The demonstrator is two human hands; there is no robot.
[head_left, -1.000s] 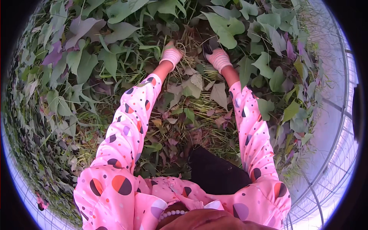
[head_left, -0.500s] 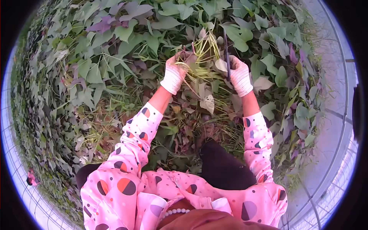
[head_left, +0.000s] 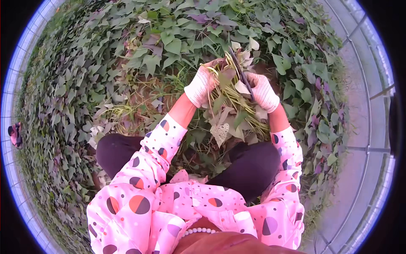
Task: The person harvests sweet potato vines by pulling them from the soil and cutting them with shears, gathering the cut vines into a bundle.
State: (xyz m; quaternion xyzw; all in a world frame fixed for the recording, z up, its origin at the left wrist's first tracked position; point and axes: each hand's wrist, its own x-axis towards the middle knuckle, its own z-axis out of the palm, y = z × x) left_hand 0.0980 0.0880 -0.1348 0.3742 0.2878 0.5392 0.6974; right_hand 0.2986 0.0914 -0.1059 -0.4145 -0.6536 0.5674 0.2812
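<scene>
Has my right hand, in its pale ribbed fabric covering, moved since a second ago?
Yes, upward: the right hand, then down among the rooted broad green leaves, has now lifted above them.

Leafy green vines (head_left: 173,46) spread across brown soil (head_left: 146,92).

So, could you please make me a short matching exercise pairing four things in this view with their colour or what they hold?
Things:
1. Left hand
2. Right hand
3. Trousers
4. Bead necklace

Colours or states:
A. Holding the long dark tool
B. White
C. Gripping yellowish-green stems
D. Near black

Right pairs: 1-C, 2-A, 3-D, 4-B.
</scene>
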